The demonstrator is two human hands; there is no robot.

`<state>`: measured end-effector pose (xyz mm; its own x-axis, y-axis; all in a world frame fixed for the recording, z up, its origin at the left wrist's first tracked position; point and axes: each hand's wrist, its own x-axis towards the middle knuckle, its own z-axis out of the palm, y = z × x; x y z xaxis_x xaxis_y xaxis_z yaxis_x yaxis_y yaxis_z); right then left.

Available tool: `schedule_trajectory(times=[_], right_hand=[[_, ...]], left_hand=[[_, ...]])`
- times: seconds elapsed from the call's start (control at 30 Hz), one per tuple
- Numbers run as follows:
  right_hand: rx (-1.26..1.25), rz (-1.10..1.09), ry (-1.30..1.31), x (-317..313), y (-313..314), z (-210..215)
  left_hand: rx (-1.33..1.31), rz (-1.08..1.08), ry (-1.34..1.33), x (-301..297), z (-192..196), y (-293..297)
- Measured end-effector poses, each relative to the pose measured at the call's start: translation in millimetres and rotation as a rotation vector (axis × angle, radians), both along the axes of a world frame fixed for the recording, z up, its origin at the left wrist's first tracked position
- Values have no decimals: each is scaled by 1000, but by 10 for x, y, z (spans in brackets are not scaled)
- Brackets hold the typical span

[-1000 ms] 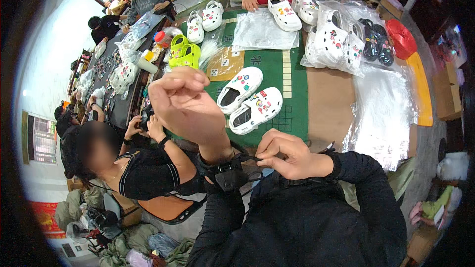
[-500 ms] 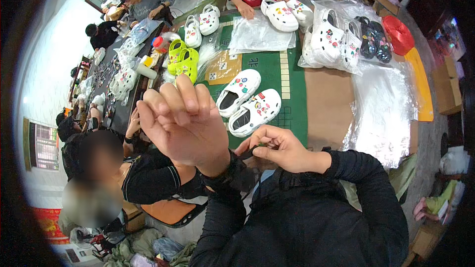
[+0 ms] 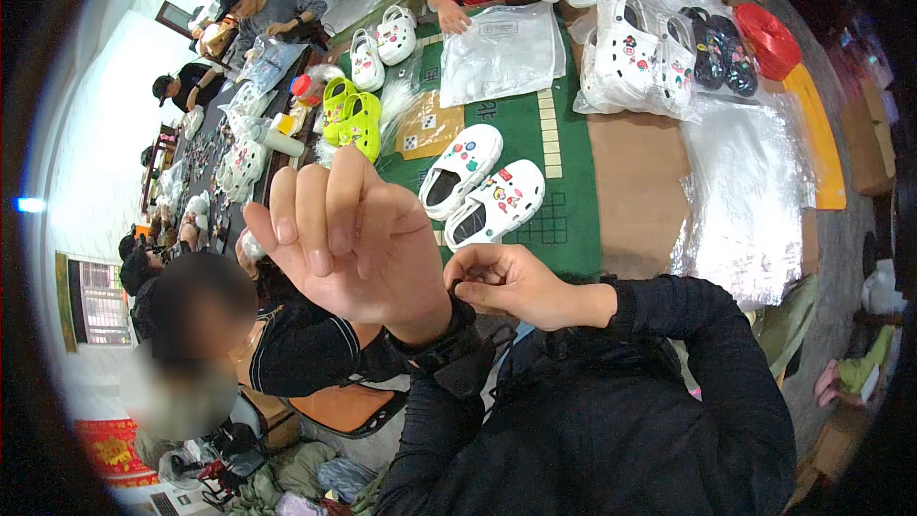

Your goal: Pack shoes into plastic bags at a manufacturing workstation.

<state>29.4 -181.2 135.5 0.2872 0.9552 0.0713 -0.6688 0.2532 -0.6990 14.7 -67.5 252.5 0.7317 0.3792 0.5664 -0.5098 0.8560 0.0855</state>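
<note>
My left hand (image 3: 349, 244) is raised, palm turned toward me, with fingers loosely bent and apart and nothing in them. A black band (image 3: 444, 336) circles its wrist. Close beside that wrist, my right hand (image 3: 525, 289) is closed in a pinch on a small black strap end (image 3: 458, 284), mostly hidden by the fingers. Just beyond my hands, a pair of white clogs with colourful charms rests on the green mat: the left clog (image 3: 462, 170) and the right clog (image 3: 503, 201) lean close together.
Lime-green clogs (image 3: 353, 124) and another white pair (image 3: 382, 46) sit to the left. Across the table, a person's hand (image 3: 449, 17) touches a clear plastic bag (image 3: 501, 55). Bagged white clogs (image 3: 630, 62), dark clogs (image 3: 723, 62) and red ribbon (image 3: 767, 41) lie at right.
My right hand has moved slightly left, closer to the left wrist. Across the table, the other person's white clogs have moved back, and the clear bag now lies flatter.
</note>
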Motion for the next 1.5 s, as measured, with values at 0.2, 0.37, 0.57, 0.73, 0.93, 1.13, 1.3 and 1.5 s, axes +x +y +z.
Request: schedule_trajectory(times=[0.2, 0.37, 0.57, 0.73, 0.93, 1.13, 1.3, 1.5], right_hand=[[-49, -106, -188, 40, 106, -71], [118, -736, -1119, 519, -58, 113], [833, -545, -1899, 335, -273, 365], [851, -267, -1245, -87, -249, 457], [692, -42, -687, -62, -556, 864], [791, -116, -921, 85, -718, 863], [936, -354, -611, 761, -997, 908], [1066, -377, -588, 878, -1404, 1053]], left_hand=[[114, 13, -23, 24, 15, -29], [504, 537, 170, 95, -274, -42], [1455, 51, 504, 282, -890, -142], [1501, -425, -83, 458, -855, -624], [1463, -587, -2, 509, -1002, -750], [1058, -496, 213, 289, -1330, -982], [905, -435, 511, 240, -1304, -990], [829, -442, 384, 249, -1146, -1148]])
